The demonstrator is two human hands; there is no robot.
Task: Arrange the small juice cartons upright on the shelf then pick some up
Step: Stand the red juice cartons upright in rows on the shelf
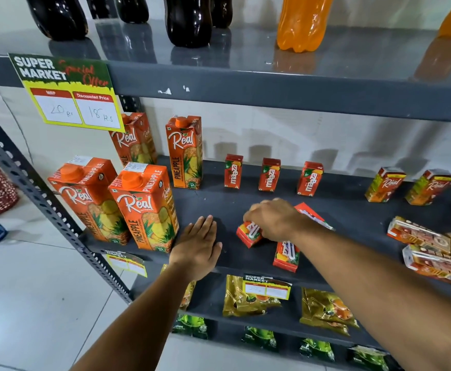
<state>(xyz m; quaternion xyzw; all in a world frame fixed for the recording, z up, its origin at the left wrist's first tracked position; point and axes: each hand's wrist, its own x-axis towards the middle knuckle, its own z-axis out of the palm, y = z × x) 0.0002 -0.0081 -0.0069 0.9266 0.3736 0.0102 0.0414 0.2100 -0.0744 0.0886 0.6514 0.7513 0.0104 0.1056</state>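
Three small red Maaza juice cartons (pixel 269 174) stand upright in a row at the back of the dark grey shelf (pixel 353 215). Three more lie flat near the front. My right hand (pixel 272 219) is closed over one lying carton (pixel 248 234), gripping its top end. A second lying carton (pixel 286 257) rests just below my wrist, and a third (pixel 314 215) pokes out behind my hand. My left hand (pixel 198 246) lies flat, palm down, on the shelf's front edge with fingers together, holding nothing.
Tall orange Real pineapple cartons (pixel 144 207) stand at the shelf's left. Small Real cartons (pixel 385 184) stand at the back right, with flat multipacks (pixel 417 235) in front. Bottles (pixel 189 20) fill the shelf above. Packets (pixel 248 295) sit on the shelf below.
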